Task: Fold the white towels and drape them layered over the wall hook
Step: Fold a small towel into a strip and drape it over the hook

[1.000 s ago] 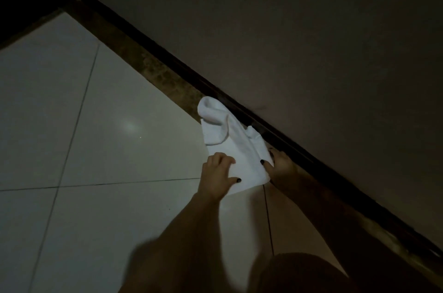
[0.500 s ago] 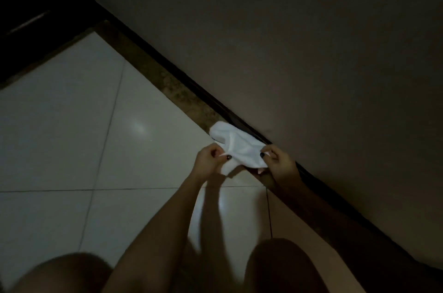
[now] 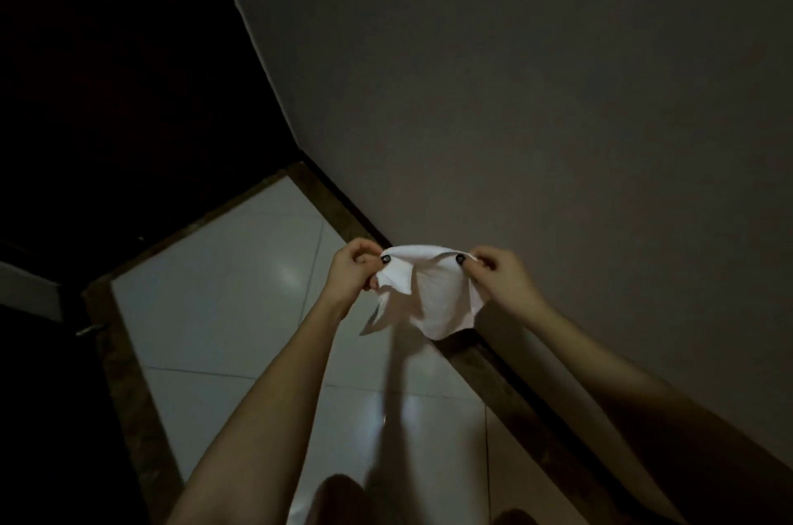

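A small white cloth towel (image 3: 433, 297) hangs in the air between two bare hands, held clear of the floor and in front of the foot of a plain grey wall (image 3: 536, 95). The left hand (image 3: 354, 269) pinches the towel's upper left corner, with its fingers curled in and a dark-painted thumbnail pressed on the cloth. The right hand (image 3: 500, 273) pinches the upper right corner in the same way, its dark thumbnail also lying on the fabric. The top edge of the towel runs nearly level from one hand to the other, with a slight sag. Below that edge the cloth drops in loose folds: a narrow flap trails down on the left, and a broader rounded part hangs lower on the right.

Beneath the towel lies a glossy floor of pale square tiles (image 3: 223, 310), which shows soft light patches and a dark shadow (image 3: 392, 396) of the cloth and arms. A mottled brown border strip (image 3: 463, 353) runs along the floor's edge where it meets the wall, and the towel's lowest point hangs over this strip. A dark opening (image 3: 107, 95) fills the upper left. Both forearms are bare and reach up from the bottom edge of the view.
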